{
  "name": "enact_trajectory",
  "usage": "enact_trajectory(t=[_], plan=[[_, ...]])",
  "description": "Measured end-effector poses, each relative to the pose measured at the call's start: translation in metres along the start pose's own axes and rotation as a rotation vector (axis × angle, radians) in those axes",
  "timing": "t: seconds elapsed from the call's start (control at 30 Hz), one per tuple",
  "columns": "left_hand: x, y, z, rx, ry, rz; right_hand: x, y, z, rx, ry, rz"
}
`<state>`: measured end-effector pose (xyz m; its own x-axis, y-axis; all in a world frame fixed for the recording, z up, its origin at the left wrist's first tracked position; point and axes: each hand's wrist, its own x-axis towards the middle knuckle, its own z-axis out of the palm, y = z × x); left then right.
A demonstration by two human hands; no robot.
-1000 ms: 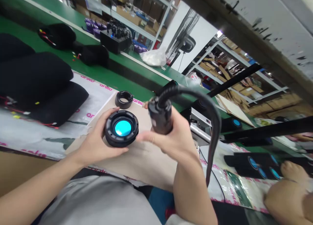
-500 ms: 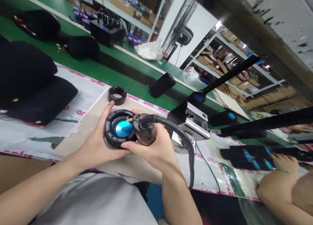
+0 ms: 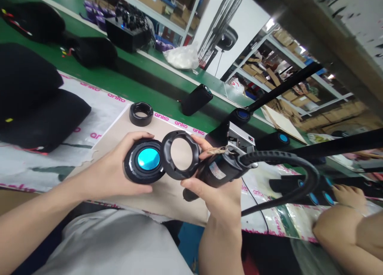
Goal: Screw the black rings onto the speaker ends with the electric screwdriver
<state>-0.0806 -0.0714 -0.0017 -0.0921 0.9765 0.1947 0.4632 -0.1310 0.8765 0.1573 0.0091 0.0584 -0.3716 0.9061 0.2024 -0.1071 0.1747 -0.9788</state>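
Here, cluttered green workbench [image 3: 161,81], shelved workshop.

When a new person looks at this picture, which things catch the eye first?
Probably the bright blue disc first, set in the round black part in the left hand. Just beside it, the right hand holds an open black ring and a dark corded tool.
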Motion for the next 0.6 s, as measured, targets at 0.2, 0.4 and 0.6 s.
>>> enact_trajectory(t=[0.2, 0.4, 0.6], plan=[[0.014, 0.005, -0.015, -0.142, -0.272, -0.034, -0.003, 0.002, 0.009, 0.151, -0.152, 0.029], [0.021, 0.016, -0.012, -0.074, -0.185, -0.006, -0.011, 0.005, 0.002, 0.041, -0.095, 0.077], [0.011, 0.011, 0.005, 0.020, -0.037, 0.077, -0.013, 0.004, 0.002, 0.042, -0.085, 0.044]])
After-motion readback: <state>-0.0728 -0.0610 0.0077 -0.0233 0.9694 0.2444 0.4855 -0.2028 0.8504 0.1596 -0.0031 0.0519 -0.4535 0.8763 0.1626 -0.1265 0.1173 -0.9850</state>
